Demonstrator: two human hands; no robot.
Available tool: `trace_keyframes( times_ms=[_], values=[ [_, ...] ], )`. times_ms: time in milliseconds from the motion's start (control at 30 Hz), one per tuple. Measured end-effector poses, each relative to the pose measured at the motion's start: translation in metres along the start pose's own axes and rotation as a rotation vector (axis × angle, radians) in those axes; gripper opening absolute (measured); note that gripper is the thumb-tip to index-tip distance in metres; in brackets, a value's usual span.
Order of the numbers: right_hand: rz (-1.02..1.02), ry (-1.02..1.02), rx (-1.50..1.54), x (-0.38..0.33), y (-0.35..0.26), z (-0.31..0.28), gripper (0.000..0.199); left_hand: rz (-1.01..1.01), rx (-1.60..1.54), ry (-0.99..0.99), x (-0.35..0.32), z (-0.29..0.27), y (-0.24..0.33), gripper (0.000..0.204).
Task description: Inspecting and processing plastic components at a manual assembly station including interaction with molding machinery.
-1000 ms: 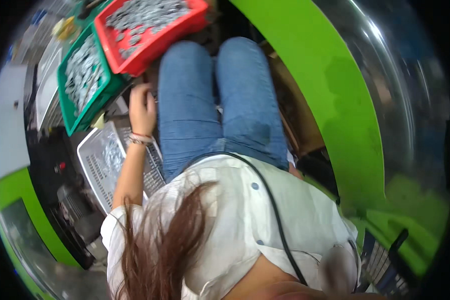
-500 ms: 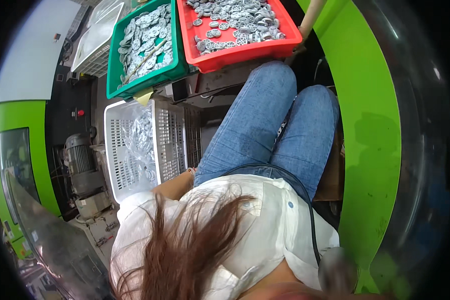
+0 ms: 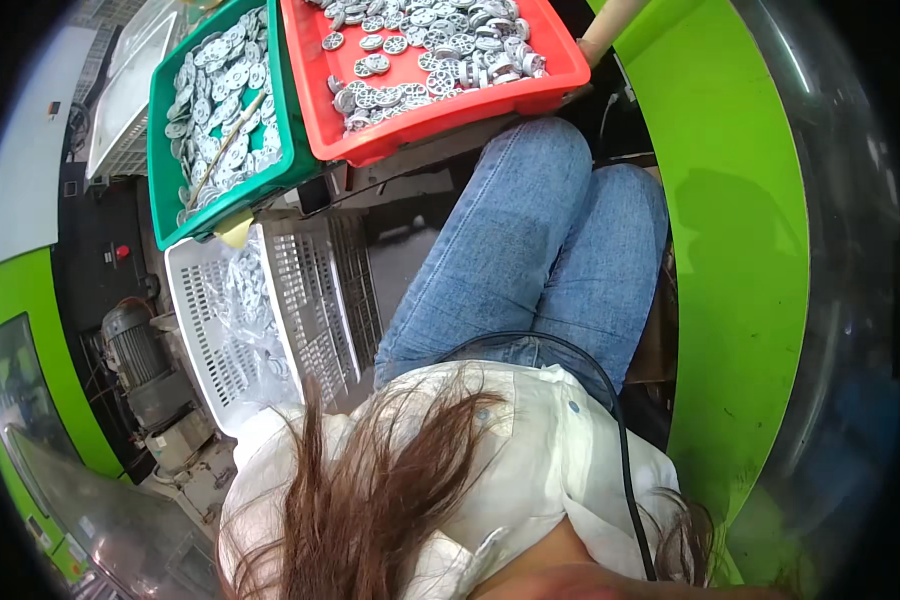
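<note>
Neither of my hands shows. A red tray stands beyond my knees and holds many small grey spoked wheels, loosely scattered, thickest toward its right and far sides. Left of it, a green tray is filled with flat, round grey pieces. A thin stick lies across those pieces. Below the green tray stands a white slatted crate, with a clear plastic bag of grey parts inside.
A bright green machine panel rises close on my right. A grey motor and a green machine stand at the left. A black cable runs over my lap and shirt. A white basket sits at the far left.
The view has turned, so the trays and crate appear farther left and tilted. My left forearm, seen beside the crate before, is out of sight now.
</note>
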State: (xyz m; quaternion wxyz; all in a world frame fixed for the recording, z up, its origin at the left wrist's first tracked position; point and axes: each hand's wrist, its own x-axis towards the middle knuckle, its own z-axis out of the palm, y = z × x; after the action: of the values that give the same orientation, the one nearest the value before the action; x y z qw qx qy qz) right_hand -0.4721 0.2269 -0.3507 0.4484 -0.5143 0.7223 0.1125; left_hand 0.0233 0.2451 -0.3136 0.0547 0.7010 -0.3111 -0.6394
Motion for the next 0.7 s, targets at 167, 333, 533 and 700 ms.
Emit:
trace_keyframes(
  times_ms=[167, 333, 533, 700],
  values=[
    [0.020, -0.002, -0.027, -0.019, -0.004, 0.000, 0.029, 0.028, -0.013, -0.013, -0.003, -0.017, -0.006, 0.016],
    [0.025, 0.003, -0.028, -0.038, -0.014, -0.001, 0.030, 0.062, -0.041, -0.004, -0.008, -0.026, 0.001, 0.016],
    [0.030, -0.039, -0.052, -0.048, -0.007, 0.004, 0.031, 0.090, -0.087, -0.006, 0.012, -0.025, 0.011, 0.016],
    [0.022, -0.161, -0.133, -0.055, 0.000, 0.011, 0.032, 0.164, -0.182, 0.051, 0.025, -0.023, 0.019, 0.016]
  ],
)
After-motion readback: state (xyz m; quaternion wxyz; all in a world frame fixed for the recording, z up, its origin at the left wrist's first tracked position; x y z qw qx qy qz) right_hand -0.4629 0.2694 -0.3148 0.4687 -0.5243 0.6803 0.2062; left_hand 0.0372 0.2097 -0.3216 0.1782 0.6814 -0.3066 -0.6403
